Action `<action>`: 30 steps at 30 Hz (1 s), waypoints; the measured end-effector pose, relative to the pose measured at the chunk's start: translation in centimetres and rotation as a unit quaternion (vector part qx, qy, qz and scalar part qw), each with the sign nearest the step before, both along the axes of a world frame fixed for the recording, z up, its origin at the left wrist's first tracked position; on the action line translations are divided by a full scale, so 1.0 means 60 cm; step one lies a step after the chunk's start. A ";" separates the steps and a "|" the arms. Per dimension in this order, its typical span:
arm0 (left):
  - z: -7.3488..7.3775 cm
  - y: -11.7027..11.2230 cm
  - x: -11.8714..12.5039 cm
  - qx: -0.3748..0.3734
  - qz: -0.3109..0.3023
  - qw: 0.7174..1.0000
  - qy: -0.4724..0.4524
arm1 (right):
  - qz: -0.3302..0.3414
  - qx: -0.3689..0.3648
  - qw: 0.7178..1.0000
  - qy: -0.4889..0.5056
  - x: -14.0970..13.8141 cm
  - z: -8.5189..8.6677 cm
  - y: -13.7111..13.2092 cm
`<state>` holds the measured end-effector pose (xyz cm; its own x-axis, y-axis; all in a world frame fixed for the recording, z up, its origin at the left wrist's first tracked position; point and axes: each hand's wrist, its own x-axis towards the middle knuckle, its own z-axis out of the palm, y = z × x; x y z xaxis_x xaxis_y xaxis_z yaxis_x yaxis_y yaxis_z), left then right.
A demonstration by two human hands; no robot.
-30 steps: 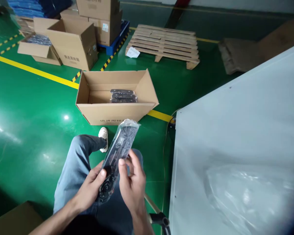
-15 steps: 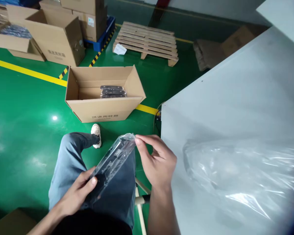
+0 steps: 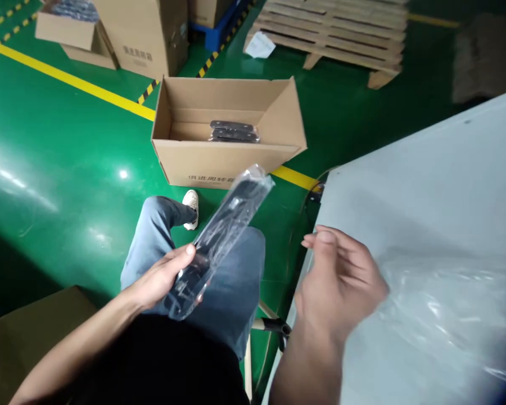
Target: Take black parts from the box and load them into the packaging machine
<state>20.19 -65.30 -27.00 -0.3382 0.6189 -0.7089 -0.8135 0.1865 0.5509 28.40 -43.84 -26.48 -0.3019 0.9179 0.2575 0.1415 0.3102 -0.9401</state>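
Observation:
My left hand (image 3: 164, 278) grips the lower end of a long dark plastic part in a clear bag (image 3: 230, 222), thumb on top. The part slants up and to the right above my lap, and the bag's loose end sticks out past its tip. My right hand (image 3: 339, 281) is apart from it, over the edge of the grey table, with fingers curled together and nothing visible in them. Beyond the bagged part stands an open cardboard box (image 3: 219, 160) with several similar dark bagged parts (image 3: 234, 132) inside.
Crumpled clear plastic bags (image 3: 447, 304) lie on the grey table (image 3: 405, 191) at right. A wooden pallet (image 3: 329, 34) and more cartons (image 3: 139, 34) stand at the back. Another carton (image 3: 34, 332) is at lower left.
My right hand has let go of the bag's end and moved right, toward the table. My left hand still holds the bagged part. The view has shifted, so the box appears farther right and higher.

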 end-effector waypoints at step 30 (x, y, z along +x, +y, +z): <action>0.012 0.044 -0.001 0.001 0.322 0.936 0.146 | 0.407 0.037 0.911 -0.055 0.030 -0.010 -0.134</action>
<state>20.14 -62.67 -26.31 -0.8204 0.2220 -0.5269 -0.5715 -0.2912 0.7672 30.23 -51.85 -27.11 -0.9026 0.3596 0.2366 -0.0722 0.4154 -0.9068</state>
